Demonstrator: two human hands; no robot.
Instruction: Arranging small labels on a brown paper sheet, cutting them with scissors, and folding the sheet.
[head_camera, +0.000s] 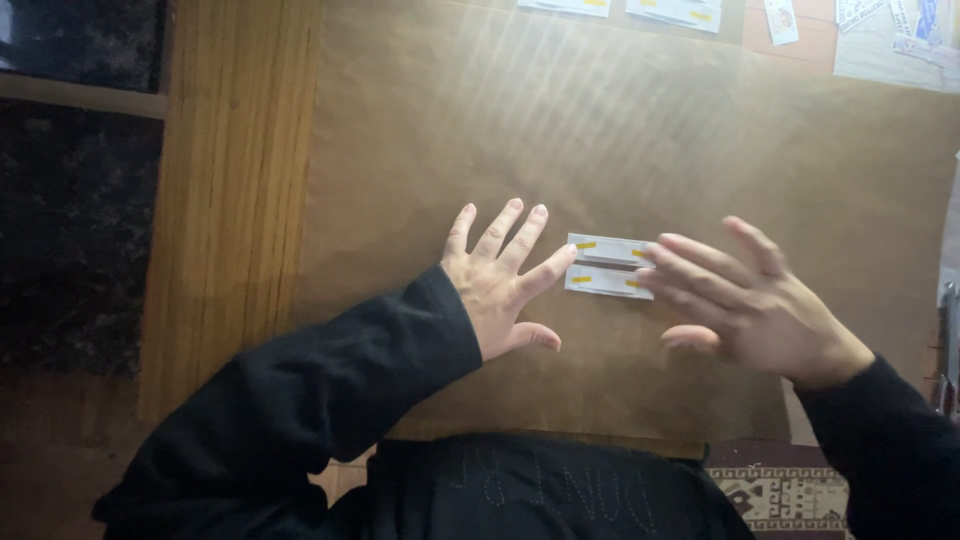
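Two bare hands are resting spread on a brown paper-covered table, one at each end of two small white strips.

A wide sheet of brown paper (620, 130) is covering most of the wooden table (235, 180), leaving a bare band of wood along the left edge. Black sleeves (300, 400) are reaching in from the near edge. The left hand (497, 285) is lying flat with fingers fanned and released, its forefinger touching the left ends of the strips. The right hand (745, 305) is hovering open, fingers loosely extended over their right ends, grasping nothing. The two white strips (608, 266) are lying side by side, parallel, near the middle of the paper, each showing small yellow marks at its ends. Several white paper slips (680, 12) are sitting along the far edge.
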